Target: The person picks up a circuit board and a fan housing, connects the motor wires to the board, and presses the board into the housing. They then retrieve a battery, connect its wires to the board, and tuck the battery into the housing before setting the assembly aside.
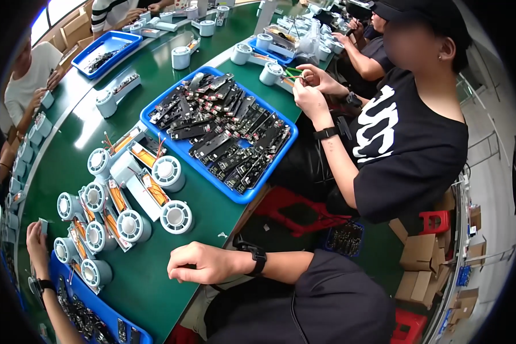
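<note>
My right hand (200, 262), with a black watch on the wrist, hangs over the table's near edge. Its fingers are loosely curled and nothing shows in them. Far to the left, my left hand (37, 247) reaches past a second blue tray (133, 323) of black electronic parts. Its fingers are closed around a small pale grey piece (44, 227), partly hidden. Between my hands lie several light-blue handheld fans (133, 226) in rows, round heads up, handles open on orange cells and wires. A pale, empty-looking handle shell (143, 198) rests among them.
A large blue tray (247, 196) heaped with black circuit-board strips (212, 126) stands beyond the fans. To the right, a co-worker's hands (312, 92) hold green-handled pliers (293, 71) at a fan. Red stools (295, 215) and cardboard boxes (421, 252) stand on the floor.
</note>
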A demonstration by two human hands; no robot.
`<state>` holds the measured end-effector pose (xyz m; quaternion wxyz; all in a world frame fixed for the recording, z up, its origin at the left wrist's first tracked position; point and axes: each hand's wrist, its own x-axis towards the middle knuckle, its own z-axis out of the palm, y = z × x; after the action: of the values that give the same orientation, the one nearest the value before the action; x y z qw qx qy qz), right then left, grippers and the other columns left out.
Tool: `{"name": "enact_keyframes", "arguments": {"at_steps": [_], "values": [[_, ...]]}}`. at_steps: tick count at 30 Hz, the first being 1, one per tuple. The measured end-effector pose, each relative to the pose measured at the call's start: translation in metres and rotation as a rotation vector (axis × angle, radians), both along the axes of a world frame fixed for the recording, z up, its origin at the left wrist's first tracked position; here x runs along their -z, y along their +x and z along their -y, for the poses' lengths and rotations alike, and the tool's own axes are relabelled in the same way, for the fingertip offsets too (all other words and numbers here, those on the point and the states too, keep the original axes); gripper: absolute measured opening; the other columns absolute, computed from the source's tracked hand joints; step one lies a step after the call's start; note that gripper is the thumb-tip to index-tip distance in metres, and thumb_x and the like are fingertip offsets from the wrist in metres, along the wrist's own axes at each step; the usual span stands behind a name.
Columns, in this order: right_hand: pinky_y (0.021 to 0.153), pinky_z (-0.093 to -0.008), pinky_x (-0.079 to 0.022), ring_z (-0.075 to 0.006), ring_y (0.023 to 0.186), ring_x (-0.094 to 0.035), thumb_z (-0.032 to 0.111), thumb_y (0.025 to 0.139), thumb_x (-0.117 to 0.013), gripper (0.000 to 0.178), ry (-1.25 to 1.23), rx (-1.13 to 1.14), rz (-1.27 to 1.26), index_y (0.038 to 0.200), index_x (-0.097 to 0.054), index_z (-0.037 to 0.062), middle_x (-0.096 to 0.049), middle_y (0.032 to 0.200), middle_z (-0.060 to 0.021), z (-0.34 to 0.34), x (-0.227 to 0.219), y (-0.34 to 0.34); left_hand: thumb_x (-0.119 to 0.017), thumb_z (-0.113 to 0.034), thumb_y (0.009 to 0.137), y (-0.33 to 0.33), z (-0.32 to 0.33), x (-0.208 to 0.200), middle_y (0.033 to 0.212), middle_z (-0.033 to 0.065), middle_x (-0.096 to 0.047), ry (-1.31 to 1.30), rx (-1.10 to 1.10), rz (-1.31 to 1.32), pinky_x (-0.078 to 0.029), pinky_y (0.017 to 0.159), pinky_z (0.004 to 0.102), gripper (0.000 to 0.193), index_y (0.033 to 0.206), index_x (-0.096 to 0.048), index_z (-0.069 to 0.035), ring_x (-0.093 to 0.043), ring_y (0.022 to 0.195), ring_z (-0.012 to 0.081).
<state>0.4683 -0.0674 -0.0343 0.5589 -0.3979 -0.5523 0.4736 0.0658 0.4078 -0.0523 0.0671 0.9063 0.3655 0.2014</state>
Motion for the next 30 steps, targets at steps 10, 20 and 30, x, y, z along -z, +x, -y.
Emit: {"name": "enact_keyframes", "arguments": {"at_steps": [10,20,30], "values": [[0.068,-0.0326,-0.053,-0.0192,0.077,-0.069,0.005,0.100,-0.059,0.011,0.022,-0.026,0.011,0.099,-0.068,-0.0023,-0.066,0.087,-0.0096,-0.006,0.001,-0.006,-0.066,0.003,0.090,0.011,0.000,-0.016,0.105,0.0180,-0.073,0.053,-0.007,-0.010,-0.056,0.083,0.0357,0.026,0.116,-0.071,0.004,-0.071,0.096,0.0314],[0.066,-0.0285,-0.052,-0.0176,0.074,-0.067,0.001,0.099,-0.057,0.014,0.007,0.028,0.128,0.096,-0.069,-0.0053,-0.069,0.085,-0.0127,0.001,-0.022,-0.109,-0.081,-0.009,0.085,-0.001,0.063,-0.062,0.093,0.0154,-0.077,0.010,-0.206,0.180,-0.058,0.075,0.0333,0.025,0.106,-0.071,-0.001,-0.076,0.084,0.0228],[0.066,-0.0267,-0.051,-0.0170,0.074,-0.067,0.002,0.100,-0.058,0.013,-0.008,-0.017,0.067,0.095,-0.068,-0.0063,-0.069,0.085,-0.0125,0.007,-0.014,-0.163,-0.070,0.008,0.091,-0.060,0.189,-0.174,0.117,0.0064,-0.071,0.116,0.242,0.539,-0.059,0.080,0.0297,0.033,0.120,-0.078,-0.006,-0.071,0.096,0.0157]]}}
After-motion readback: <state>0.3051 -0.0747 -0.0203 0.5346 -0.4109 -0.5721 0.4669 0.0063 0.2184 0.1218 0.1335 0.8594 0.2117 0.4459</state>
